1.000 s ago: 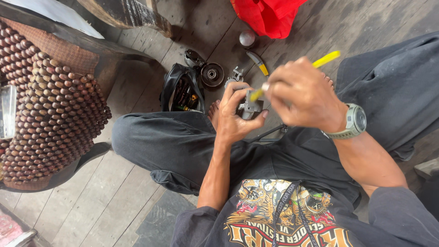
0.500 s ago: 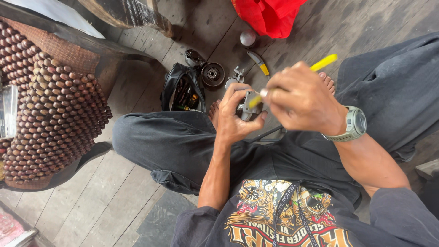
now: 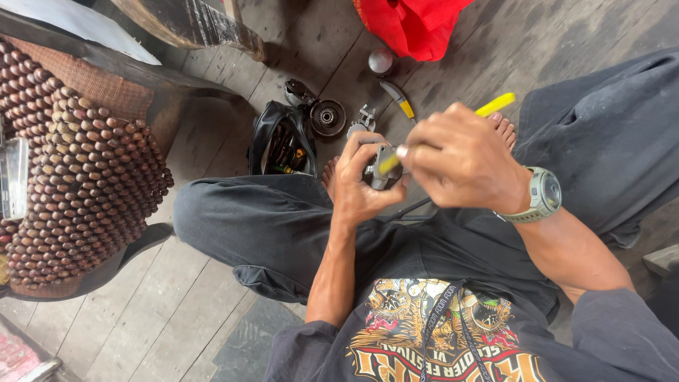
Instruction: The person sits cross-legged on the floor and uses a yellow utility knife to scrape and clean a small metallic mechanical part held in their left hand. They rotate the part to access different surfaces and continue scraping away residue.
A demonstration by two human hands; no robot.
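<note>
I sit cross-legged on a wooden floor. My left hand (image 3: 361, 185) grips a small grey metal part (image 3: 385, 168) over my lap. My right hand (image 3: 463, 159) holds a yellow-handled screwdriver (image 3: 495, 105), its tip set against that part. A grey watch (image 3: 543, 194) sits on my right wrist. Most of the metal part is hidden by my fingers.
On the floor ahead lie an open black tool pouch (image 3: 281, 141), a round metal disc part (image 3: 327, 117), a second yellow-handled tool (image 3: 397, 97), a small silver ball (image 3: 380, 61) and a red bag (image 3: 414, 25). A beaded seat cover (image 3: 71, 184) lies at the left.
My hands and the part have stayed over my lap; the screwdriver has shifted slightly against the part.
</note>
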